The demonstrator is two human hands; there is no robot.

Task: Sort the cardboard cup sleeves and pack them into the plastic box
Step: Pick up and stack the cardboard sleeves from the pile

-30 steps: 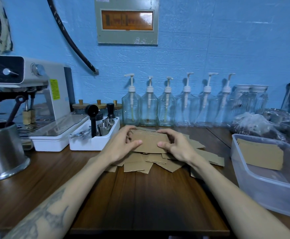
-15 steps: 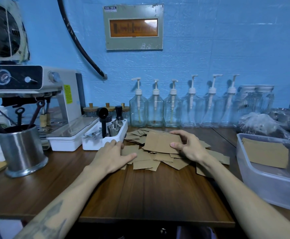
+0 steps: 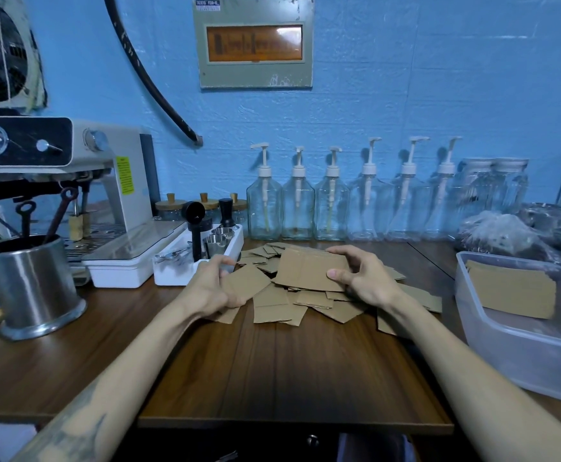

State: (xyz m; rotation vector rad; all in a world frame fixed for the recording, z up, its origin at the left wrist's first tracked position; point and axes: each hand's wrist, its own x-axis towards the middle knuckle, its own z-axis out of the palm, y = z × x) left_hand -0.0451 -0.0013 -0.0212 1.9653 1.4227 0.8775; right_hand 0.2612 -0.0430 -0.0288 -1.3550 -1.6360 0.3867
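A loose pile of flat brown cardboard cup sleeves (image 3: 280,305) lies on the wooden table in front of me. My right hand (image 3: 362,278) grips a neat stack of sleeves (image 3: 309,270), held just above the pile. My left hand (image 3: 210,285) holds a single sleeve (image 3: 247,283) at the pile's left edge. The clear plastic box (image 3: 519,348) stands at the right of the table with several sleeves (image 3: 510,288) stacked inside it.
A white tray of metal tools (image 3: 199,258) sits just behind my left hand. A steel canister (image 3: 30,285) and an espresso machine (image 3: 72,181) stand at the left. Pump bottles (image 3: 332,208) line the blue wall. Plastic bags (image 3: 502,235) lie behind the box.
My left hand let go of the stack, dropped to the pile's left side and picked up one sleeve. My right hand kept the stack. The camera has tilted up a little.
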